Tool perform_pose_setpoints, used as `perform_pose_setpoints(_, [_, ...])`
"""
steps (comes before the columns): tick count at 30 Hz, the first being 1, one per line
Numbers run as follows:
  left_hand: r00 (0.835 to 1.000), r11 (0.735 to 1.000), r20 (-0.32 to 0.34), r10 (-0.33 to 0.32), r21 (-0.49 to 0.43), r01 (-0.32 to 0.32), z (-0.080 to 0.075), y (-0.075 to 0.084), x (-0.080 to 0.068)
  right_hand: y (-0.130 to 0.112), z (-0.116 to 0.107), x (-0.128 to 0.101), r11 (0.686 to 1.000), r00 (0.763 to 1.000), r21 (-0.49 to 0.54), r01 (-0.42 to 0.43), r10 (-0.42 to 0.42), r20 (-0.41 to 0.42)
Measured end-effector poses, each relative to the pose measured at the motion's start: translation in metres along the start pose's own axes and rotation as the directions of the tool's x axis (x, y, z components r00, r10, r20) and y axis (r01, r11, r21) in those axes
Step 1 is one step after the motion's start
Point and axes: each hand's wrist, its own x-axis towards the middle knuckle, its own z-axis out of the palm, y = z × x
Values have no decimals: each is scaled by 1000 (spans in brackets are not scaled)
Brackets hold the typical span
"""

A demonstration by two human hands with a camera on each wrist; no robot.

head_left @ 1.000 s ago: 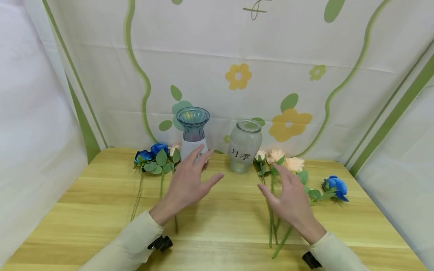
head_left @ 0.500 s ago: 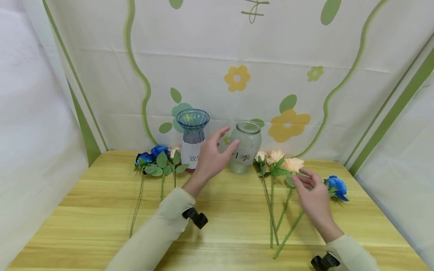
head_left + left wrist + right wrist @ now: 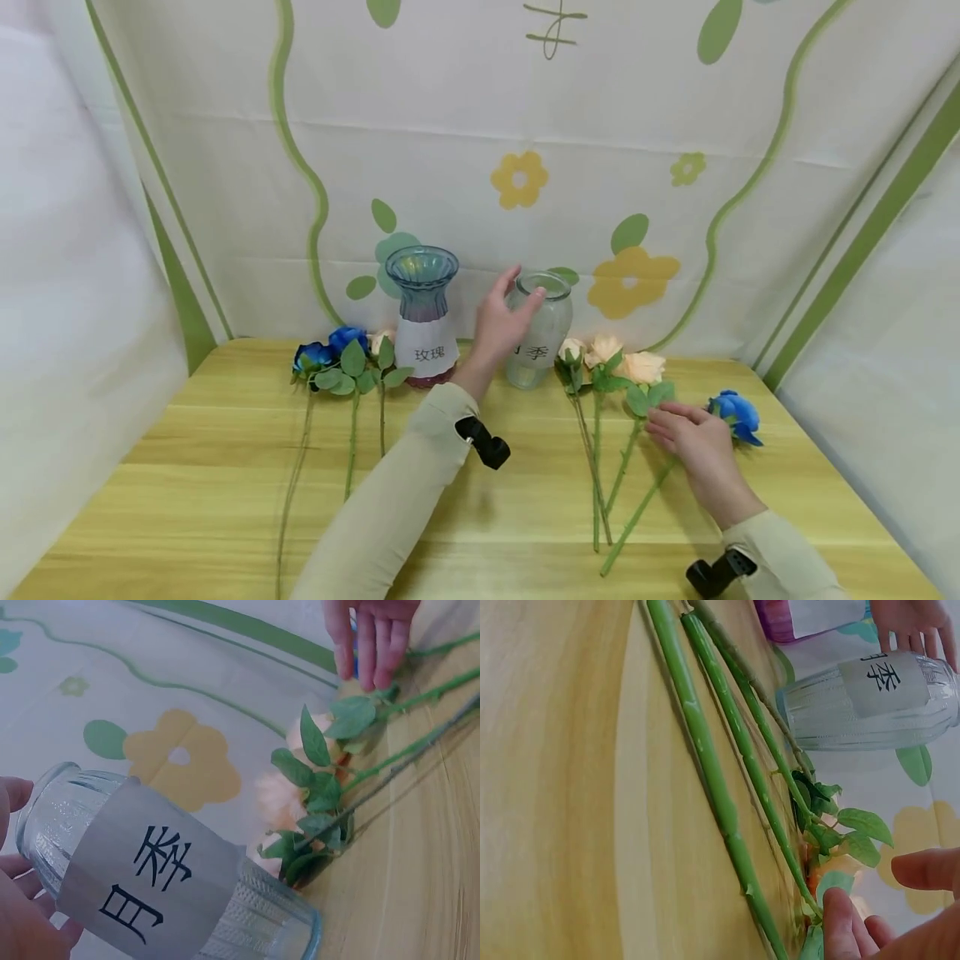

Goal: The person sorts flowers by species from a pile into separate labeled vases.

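My left hand [image 3: 498, 325] is at the clear glass vase [image 3: 542, 371], which bears a white paper label with two characters. Its thumb overlaps the rim, and the fingers reach behind the neck in the left wrist view. Over the stems on the right, my right hand [image 3: 697, 446] has its fingers stretched and its thumb apart. It hovers between the blue rose [image 3: 737, 415], whose stem [image 3: 637, 521] runs below the palm, and the leaves of a peach rose [image 3: 645, 367]. In the right wrist view, the fingertips [image 3: 838, 919] overlap those green leaves [image 3: 832, 885].
A blue-to-purple glass vase [image 3: 422, 304] with a white label stands left of the clear one. Blue roses [image 3: 347, 340] and a pale peach rose [image 3: 380, 340] lie at the left. More peach roses [image 3: 602, 350] lie beside the clear vase. A printed curtain [image 3: 450, 167] hangs behind the table [image 3: 187, 500].
My left hand has moved right, from in front of the blue-purple vase to the clear vase's neck. My right hand has shifted right and lowered toward the blue rose's stem.
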Motion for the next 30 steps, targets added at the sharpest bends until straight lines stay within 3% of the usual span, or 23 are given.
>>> perform_pose_setpoints(7, [1000,999,-27,10,-42,-12,-2,-2,8,-4,5,8,999,1000,34,14,-15,12])
perform_pose_setpoints(13, [1000,997,-17,20,-72,-22,5,-6,10,4,4,7,1000,1000,-5,-5,5,26])
perform_pose_setpoints(19, [999,998,-24,24,-62,-25,13,-11,12,11,8,4,982,1000,-187,14,-11,20])
perform_pose_setpoints(25, [999,996,-20,32,-85,-34,16,-15,12,9,15,7,916,999,-401,21,-34,-26])
perform_pose_setpoints(30, [999,995,-24,38,-96,-41,18,-17,12,7,18,9,884,998,-468,-2,-28,-57])
